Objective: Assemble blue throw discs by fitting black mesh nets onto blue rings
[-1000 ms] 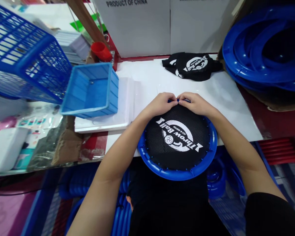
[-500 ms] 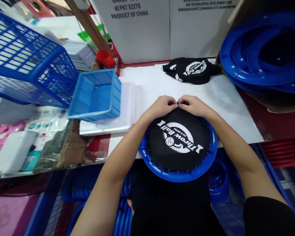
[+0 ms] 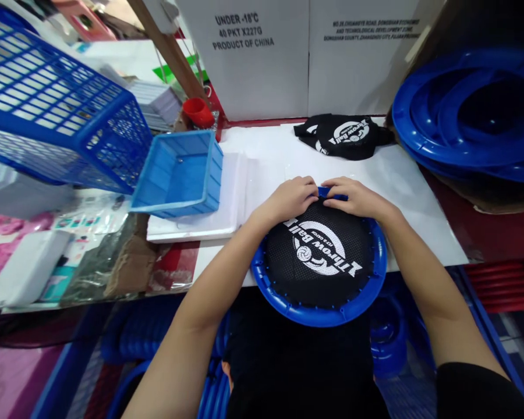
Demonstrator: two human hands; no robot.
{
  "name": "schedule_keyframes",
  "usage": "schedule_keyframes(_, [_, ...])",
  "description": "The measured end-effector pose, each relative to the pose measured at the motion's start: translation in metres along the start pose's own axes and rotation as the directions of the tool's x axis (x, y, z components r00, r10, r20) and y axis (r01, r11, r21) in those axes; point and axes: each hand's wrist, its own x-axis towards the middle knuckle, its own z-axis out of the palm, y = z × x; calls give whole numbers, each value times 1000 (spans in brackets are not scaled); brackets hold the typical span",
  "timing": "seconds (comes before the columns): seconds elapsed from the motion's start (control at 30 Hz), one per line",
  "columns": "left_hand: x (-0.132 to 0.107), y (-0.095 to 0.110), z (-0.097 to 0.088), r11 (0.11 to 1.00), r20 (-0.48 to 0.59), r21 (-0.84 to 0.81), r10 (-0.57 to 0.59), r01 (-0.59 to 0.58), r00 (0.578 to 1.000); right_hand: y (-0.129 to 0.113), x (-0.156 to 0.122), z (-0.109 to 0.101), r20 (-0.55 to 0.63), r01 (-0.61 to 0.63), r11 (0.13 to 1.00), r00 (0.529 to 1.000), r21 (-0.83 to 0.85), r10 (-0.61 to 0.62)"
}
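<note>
A blue plastic ring [image 3: 318,319] rests at the table's front edge, partly overhanging it, close to my body. Round black mesh fabric [image 3: 288,273] printed "Throw Ball" spans its inside, fastened by small blue pegs along the rim. At the far edge, my left hand [image 3: 291,201] has its fingers curled onto the mesh border. Just to its right, my right hand [image 3: 356,198] grips the far rim, thumb over the mesh side. A short stretch of blue rim shows between the hands. My fingertips partly hide the mesh edge there.
More black printed mesh pieces [image 3: 353,137] lie behind the ring. Several blue rings [image 3: 423,131] are stacked at right. On the left are a light blue bin [image 3: 174,174] on a white slab, a blue crate [image 3: 100,122] and a red cup [image 3: 198,112]. White cartons [image 3: 266,75] stand behind.
Both hands have shifted from a fingertip pinch together at the far rim to slightly apart, fingers curled over the edge. More blue rim shows between them. The view has tilted up slightly.
</note>
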Motion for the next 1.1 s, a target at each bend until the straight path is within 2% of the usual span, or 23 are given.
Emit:
schedule_keyframes(0.17, [-3, -4, -7, 999, -88, -42, -35, 31, 996, 7, -1, -3, -84, -98, 989, 993, -114, 89])
schedule_keyframes(0.3, [-8, -8, -10, 963, -85, 26, -266, 269, 960, 20, -6, -11, -232, -278, 952, 942, -131, 243])
schedule_keyframes(0.37, [-9, -8, -10, 938, -55, 40, -342, 344, 938, 26, -8, -14, -298, -339, 935, 908, -107, 295])
schedule_keyframes(0.43, [-9, -7, -8, 933, -28, 53, -354, 355, 935, 29, -10, -15, -326, -345, 933, 898, -104, 296])
schedule_keyframes(0.67, [-2, 8, 6, 885, -21, 228, -411, 405, 911, 24, -8, -16, -324, -288, 939, 921, -188, 218])
schedule_keyframes(0.73, [-2, 12, 9, 877, -28, 245, -420, 414, 907, 18, -11, -23, -397, -299, 917, 900, -265, 179])
schedule_keyframes(0.8, [-2, 14, 12, 882, -33, 236, -411, 407, 911, 14, -16, -34, -540, -407, 827, 827, -389, 153])
schedule_keyframes(0.9, [-1, 14, 13, 895, -42, 210, -393, 393, 919, 15, -27, -52, -752, -693, 581, 629, -427, 196])
schedule_keyframes(0.97, [3, 12, 11, 902, -45, 167, -396, 397, 917, 21, -36, -62, -819, -807, 461, 517, -371, 247])
schedule_keyframes(1.03, [7, 11, 1, 910, -58, 87, -402, 406, 914, 28, -44, -69, -837, -847, 416, 466, -331, 285])
schedule_keyframes(1.1, [5, 14, -15, 911, -111, -46, -413, 411, 904, 33, -48, -72, -854, -859, 416, 435, -299, 285])
